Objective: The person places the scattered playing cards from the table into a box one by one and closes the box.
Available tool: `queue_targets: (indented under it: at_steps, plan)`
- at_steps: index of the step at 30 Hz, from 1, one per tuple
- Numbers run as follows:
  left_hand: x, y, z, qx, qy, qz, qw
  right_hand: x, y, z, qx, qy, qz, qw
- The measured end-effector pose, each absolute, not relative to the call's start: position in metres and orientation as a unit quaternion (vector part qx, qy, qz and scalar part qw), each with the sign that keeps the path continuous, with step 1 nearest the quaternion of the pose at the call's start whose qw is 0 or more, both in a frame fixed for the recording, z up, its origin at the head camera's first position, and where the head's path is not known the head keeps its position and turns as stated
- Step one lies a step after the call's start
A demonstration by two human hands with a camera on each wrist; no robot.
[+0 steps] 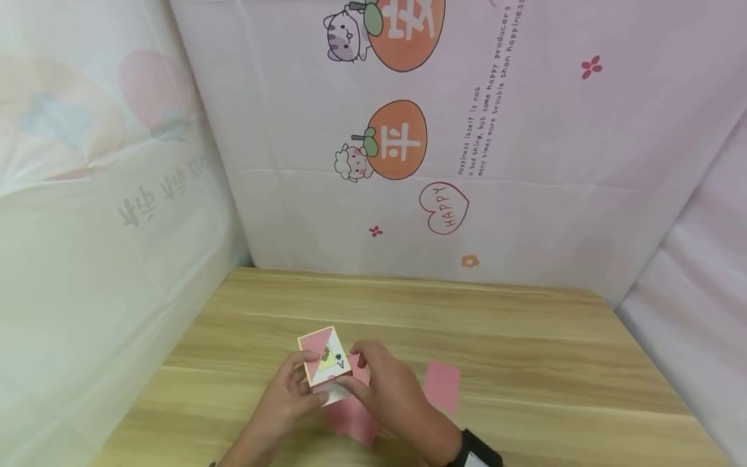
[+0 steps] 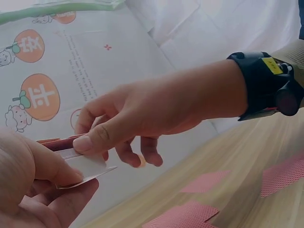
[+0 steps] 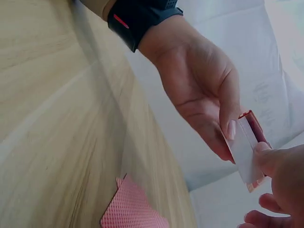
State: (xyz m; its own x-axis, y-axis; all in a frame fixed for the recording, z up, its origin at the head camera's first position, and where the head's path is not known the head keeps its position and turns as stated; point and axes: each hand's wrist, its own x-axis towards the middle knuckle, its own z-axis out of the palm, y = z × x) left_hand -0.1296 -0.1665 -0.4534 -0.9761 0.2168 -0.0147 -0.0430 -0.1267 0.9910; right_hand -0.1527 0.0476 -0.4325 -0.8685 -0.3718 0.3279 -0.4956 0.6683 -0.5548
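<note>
My left hand (image 1: pixel 287 384) grips a playing-card box (image 1: pixel 324 357), its fingers on the far side and its thumb at the near end. The box has a red-checked and white face with an ace printed on it. In the left wrist view its end stands open, dark red inside, with a white flap (image 2: pixel 90 166) folded out under the left thumb. From the right, my right hand (image 1: pixel 388 383) pinches the box, thumb at the open end and fingers bent along the side. The right wrist view shows both thumbs at the white flap (image 3: pixel 244 152). The box's contents are hidden.
Red-backed cards (image 1: pixel 356 421) lie overlapping on the wooden table (image 1: pixel 525 363) below the hands. Another red-backed card (image 1: pixel 441 387) lies to their right. A white printed cloth (image 1: pixel 525 227) hangs behind the table and along both sides. A black band (image 1: pixel 475 449) circles the right wrist.
</note>
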Motion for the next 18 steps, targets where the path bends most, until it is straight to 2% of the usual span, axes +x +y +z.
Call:
queue_targets:
  at_steps: [9, 14, 18]
  plan:
    - [-0.128, -0.166, -0.453, 0.043, 0.664, 0.744, 0.064, -0.157, 0.059, -0.426, 0.249, -0.913, 0.318, 0.055]
    - [-0.130, -0.170, -0.454, 0.033, 0.663, 0.747, 0.045, -0.163, 0.088, -0.429, 0.274, -0.914, 0.297, 0.024]
    - [-0.131, -0.174, -0.453, 0.032, 0.659, 0.750, 0.044, -0.169, 0.120, -0.441, 0.292, -0.913, 0.284, 0.025]
